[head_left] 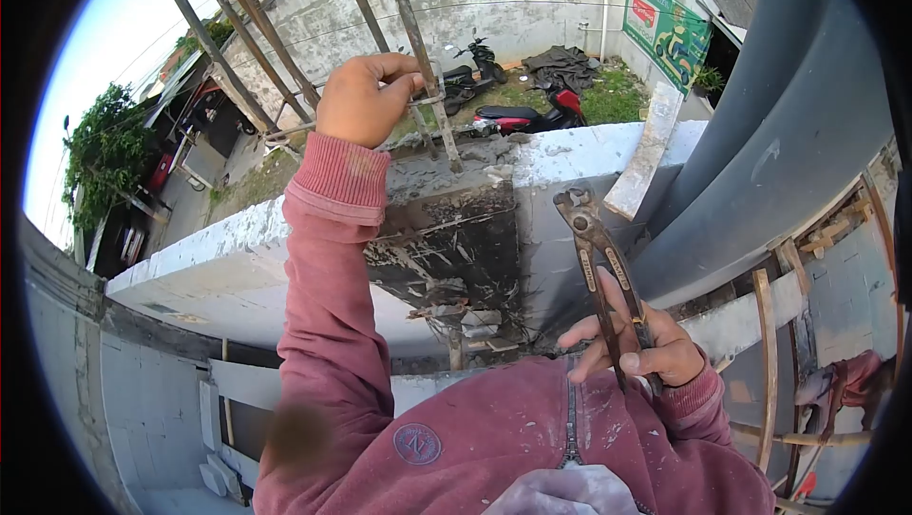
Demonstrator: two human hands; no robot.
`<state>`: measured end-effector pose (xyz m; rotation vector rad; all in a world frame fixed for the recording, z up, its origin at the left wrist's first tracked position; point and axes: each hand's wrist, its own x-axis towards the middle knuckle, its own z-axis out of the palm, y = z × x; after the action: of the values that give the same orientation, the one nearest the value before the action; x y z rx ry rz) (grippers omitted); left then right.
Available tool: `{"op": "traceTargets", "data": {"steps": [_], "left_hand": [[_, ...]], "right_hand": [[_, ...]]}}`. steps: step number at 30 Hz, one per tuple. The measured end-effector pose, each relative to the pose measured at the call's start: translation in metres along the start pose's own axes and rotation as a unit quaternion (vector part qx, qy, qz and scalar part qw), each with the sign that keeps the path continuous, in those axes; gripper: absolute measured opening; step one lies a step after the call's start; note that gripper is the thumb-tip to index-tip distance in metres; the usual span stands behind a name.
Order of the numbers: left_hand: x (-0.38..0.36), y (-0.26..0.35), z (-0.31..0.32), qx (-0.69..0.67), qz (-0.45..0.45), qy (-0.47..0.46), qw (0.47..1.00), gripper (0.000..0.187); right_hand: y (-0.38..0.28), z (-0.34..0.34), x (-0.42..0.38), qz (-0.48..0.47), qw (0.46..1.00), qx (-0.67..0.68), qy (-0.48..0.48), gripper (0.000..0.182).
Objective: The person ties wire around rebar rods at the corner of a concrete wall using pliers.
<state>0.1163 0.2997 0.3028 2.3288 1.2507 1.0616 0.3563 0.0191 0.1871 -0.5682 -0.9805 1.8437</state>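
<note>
Vertical steel rebars [410, 26] rise out of rough concrete on top of a wall, with a thin tie bar [429, 100] crossing them. My left hand [369, 100] is raised at these bars, its thumb and forefinger pinched beside the nearest one; whatever lies between the fingertips is too small to make out. Lower right, my right hand [646, 339] grips the handles of end-cutting pincers [587, 230], whose jaws point up and away from me. Some fingers of that hand are spread off the handles.
White block wall [560, 149] runs across in front, with a mortar-smeared board [651, 149] leaning on it. Large grey pipes [788, 106] stand at the right. Below lie a red motorbike [541, 116] and a dark tarp [560, 66]. Wooden props [764, 363] are at lower right.
</note>
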Motion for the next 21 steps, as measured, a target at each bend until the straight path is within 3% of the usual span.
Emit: {"op": "traceTargets", "data": {"steps": [1, 4, 11, 14, 15, 18, 21], "left_hand": [[0.006, 0.000, -0.003, -0.001, 0.021, -0.002, 1.000, 0.015], [0.030, 0.006, -0.004, -0.017, -0.077, -0.086, 0.993, 0.013], [0.031, 0.015, -0.006, -0.269, -0.126, -0.099, 0.950, 0.032], [0.025, 0.019, -0.012, -0.332, -0.115, -0.126, 0.928, 0.050], [0.019, 0.031, -0.010, -0.298, -0.120, -0.118, 0.940, 0.059], [0.030, 0.010, -0.004, -0.370, -0.032, -0.191, 0.909, 0.063], [0.027, 0.012, -0.003, -0.392, -0.008, -0.222, 0.893, 0.069]], "right_hand": [[0.001, -0.002, -0.002, 0.014, 1.000, -0.010, 0.003, 0.091], [-0.003, 0.003, -0.003, 0.038, 0.999, -0.007, 0.029, 0.077], [-0.002, -0.012, -0.006, 0.035, 0.999, 0.015, 0.033, 0.075], [-0.004, -0.018, -0.009, 0.036, 0.999, 0.012, 0.039, 0.075], [-0.004, -0.021, -0.010, 0.033, 0.999, 0.006, 0.035, 0.075], [-0.003, -0.026, -0.010, 0.027, 0.999, 0.006, 0.030, 0.075], [-0.003, -0.028, -0.011, 0.027, 0.999, 0.011, 0.040, 0.076]]}}
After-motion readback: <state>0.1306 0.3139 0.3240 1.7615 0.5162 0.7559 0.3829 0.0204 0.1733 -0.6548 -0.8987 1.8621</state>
